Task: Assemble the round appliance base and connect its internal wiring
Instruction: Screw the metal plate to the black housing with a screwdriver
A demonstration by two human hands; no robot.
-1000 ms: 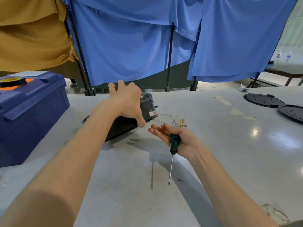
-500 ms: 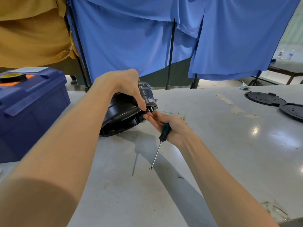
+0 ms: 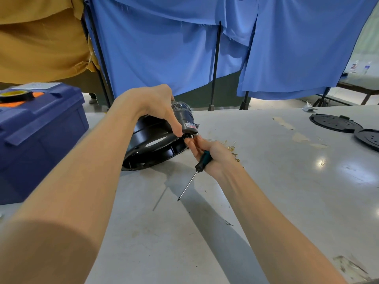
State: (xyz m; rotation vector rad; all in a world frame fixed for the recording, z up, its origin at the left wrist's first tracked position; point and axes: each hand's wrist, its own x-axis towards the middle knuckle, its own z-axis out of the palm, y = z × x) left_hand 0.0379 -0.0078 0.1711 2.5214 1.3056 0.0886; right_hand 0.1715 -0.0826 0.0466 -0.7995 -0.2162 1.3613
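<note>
A pale grey worktop with a glossy, scuffed surface fills the foreground, catching bright spots of overhead light toward its right side. Behind it hang blue curtains on thin black poles, with a mustard-yellow cloth draped at the upper left and a dark green panel showing under the hems — a pale floor runs beneath them. At the far right stands a second table on dark legs, with two small bottles on it.
</note>
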